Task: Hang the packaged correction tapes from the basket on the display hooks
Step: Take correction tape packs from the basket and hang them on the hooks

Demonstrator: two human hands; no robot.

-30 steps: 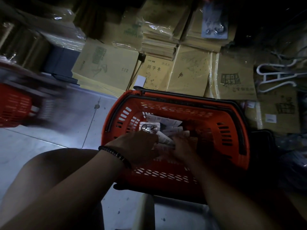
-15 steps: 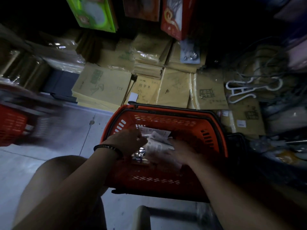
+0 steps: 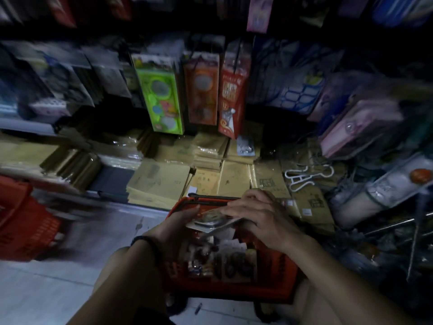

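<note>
Over the red basket [image 3: 234, 289], left hand [image 3: 175, 231] and right hand [image 3: 260, 216] both grip stacked correction tape packs [image 3: 210, 222]; loose stack, could honestly slide apart.

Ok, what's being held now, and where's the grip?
A stack of packaged correction tapes, above the red basket: left hand at its left edge, right hand at its right.

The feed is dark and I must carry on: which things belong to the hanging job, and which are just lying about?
Job: tape packs, held by left grip and right grip; basket; spare packs inside it.
Lying about: second basket, far left; notebooks; white hangers; green pack hanging on the display.
</note>
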